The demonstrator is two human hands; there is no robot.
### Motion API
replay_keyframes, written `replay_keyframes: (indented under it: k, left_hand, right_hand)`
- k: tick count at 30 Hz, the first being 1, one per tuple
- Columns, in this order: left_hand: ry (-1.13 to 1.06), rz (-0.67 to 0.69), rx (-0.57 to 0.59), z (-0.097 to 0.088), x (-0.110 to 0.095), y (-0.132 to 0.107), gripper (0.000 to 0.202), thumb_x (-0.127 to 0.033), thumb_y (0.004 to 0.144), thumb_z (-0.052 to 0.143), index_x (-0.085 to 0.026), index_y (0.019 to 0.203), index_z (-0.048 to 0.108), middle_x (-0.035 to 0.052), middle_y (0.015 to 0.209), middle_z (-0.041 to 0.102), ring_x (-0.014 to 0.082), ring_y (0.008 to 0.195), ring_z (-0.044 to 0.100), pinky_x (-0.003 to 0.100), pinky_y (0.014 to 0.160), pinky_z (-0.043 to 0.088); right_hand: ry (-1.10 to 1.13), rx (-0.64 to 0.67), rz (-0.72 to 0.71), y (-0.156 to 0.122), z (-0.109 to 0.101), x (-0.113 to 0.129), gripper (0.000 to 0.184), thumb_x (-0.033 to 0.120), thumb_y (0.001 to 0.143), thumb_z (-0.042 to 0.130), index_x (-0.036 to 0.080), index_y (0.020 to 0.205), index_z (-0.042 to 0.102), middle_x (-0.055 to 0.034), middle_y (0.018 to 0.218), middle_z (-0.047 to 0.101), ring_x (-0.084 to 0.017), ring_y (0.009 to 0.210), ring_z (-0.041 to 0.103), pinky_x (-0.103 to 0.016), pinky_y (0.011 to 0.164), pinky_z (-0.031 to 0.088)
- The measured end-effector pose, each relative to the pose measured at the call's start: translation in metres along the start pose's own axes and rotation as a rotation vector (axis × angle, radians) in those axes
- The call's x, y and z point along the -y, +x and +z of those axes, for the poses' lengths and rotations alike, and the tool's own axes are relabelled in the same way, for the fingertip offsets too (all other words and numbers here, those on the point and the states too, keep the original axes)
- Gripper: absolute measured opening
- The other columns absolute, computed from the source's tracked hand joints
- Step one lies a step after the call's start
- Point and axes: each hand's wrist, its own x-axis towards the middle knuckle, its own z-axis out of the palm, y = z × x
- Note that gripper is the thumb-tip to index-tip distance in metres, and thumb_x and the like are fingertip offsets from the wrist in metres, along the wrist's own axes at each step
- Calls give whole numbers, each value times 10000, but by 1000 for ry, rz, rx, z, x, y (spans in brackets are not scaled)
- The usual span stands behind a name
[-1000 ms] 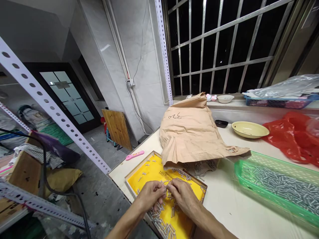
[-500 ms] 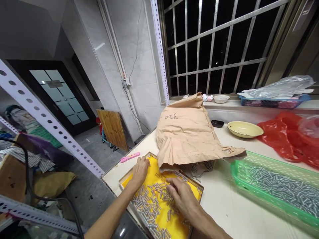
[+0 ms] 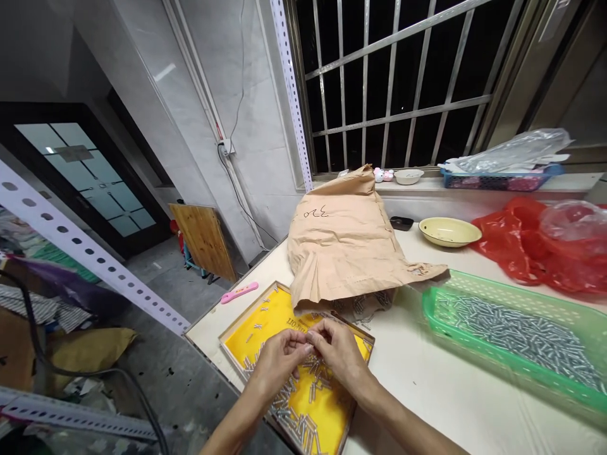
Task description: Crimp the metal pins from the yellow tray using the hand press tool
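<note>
My left hand (image 3: pixel 279 358) and my right hand (image 3: pixel 337 349) meet over a shallow tray (image 3: pixel 231 349) with a yellow lining (image 3: pixel 251 321). Both have thumb and fingers pinched together, the tips close to each other. Whatever they pinch is too small or too hidden to make out. Beneath and around them lie many small silvery, screw-like metal pieces (image 3: pixel 303 430), thickest toward the tray's near left side. A few scattered ones rest near the far corner. A brown paper bag (image 3: pixel 344 246), marked with handwritten figures, overhangs the tray's far side, with more metal pieces showing at its mouth.
To the right stands a green plastic basket (image 3: pixel 474 345) holding many similar metal pieces. A pink-handled tool (image 3: pixel 239 292) lies by the table's left edge. Farther back are a yellow dish (image 3: pixel 449 232), a black small dish (image 3: pixel 401 222) and red plastic bags (image 3: pixel 515 243). A perforated metal post (image 3: pixel 95 256) crosses at left.
My left hand has come back from the tray's far left corner to meet my right hand over the middle. My right hand has lifted slightly from the pieces, its fingers pinched. The view has shifted.
</note>
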Motion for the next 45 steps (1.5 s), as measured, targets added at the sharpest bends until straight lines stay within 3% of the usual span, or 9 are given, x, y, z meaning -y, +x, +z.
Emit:
replay_keyframes:
  k: [4, 9, 12, 18, 22, 27, 32, 38, 45]
  left_hand:
    - [78, -18, -37, -2, -2, -1, 354, -457, 650, 656, -120, 746, 607, -2, 616, 576, 87, 491, 463, 203, 455, 370]
    - [-118, -122, 154, -11, 7, -3, 435, -547, 631, 663, -137, 741, 569, -49, 559, 500, 67, 448, 417, 200, 448, 365]
    - [21, -148, 257, -28, 10, 10, 443, -571, 680, 610, -137, 768, 598, -43, 574, 514, 74, 451, 420, 206, 460, 363]
    - [888, -74, -406, -55, 4, 86, 379, -393, 871, 405, -131, 751, 651, 92, 783, 656, 219, 789, 610, 275, 660, 394]
    - [955, -149, -519, -47, 11, 127, 349, -359, 860, 443, -90, 905, 662, 204, 979, 647, 311, 941, 610, 342, 739, 405]
    - [950, -187, -539, -45, 19, 145, 279, -244, 852, 451, -84, 956, 654, 213, 1031, 643, 312, 966, 612, 361, 770, 417]
    - [865, -148, -466, -48, 14, 115, 238, -296, 847, 468, -154, 867, 658, 92, 892, 690, 216, 818, 648, 276, 700, 439]
    - [390, 126, -268, 1, 10, 17, 308, -433, 805, 492, -170, 802, 651, 26, 707, 669, 136, 514, 559, 218, 490, 393]
    - [52, -7, -202, 28, 15, -20, 340, -501, 754, 540, -165, 707, 576, -29, 468, 528, 77, 354, 404, 185, 382, 304]
  right_hand:
    - [-22, 72, -44, -6, -6, 5, 167, 270, 792, 537, 165, 680, 603, 9, 602, 582, -126, 578, 518, -225, 542, 372]
    - [18, 185, -25, -8, -7, -2, 230, 305, 848, 469, 164, 762, 628, 3, 589, 583, -135, 546, 530, -236, 537, 395]
    - [-103, 202, -69, -9, -8, -7, 233, 308, 852, 469, 179, 868, 662, -35, 733, 628, -179, 698, 586, -279, 657, 438]
    - [-332, 189, -91, -19, -10, -19, 446, 322, 830, 509, 181, 1253, 511, -97, 1093, 542, -218, 982, 553, -297, 846, 423]
    - [-331, 205, -96, -27, -9, -27, 435, 282, 860, 454, 180, 1283, 473, -95, 1130, 526, -199, 1011, 545, -266, 872, 411]
    - [-317, 229, -137, -36, -9, -34, 406, 220, 844, 453, 183, 1244, 508, -89, 1079, 556, -188, 977, 558, -257, 866, 409]
    - [-147, 132, -75, -27, -10, -28, 310, 277, 850, 461, 180, 1115, 590, -64, 925, 609, -188, 864, 582, -267, 784, 436]
    - [141, 41, 125, -9, 0, -23, 336, 424, 813, 526, 155, 1009, 575, -12, 719, 589, -157, 647, 551, -247, 592, 425]
    - [93, 90, 66, -14, 1, -17, 275, 409, 820, 518, 162, 721, 592, -1, 617, 590, -132, 550, 514, -232, 517, 376]
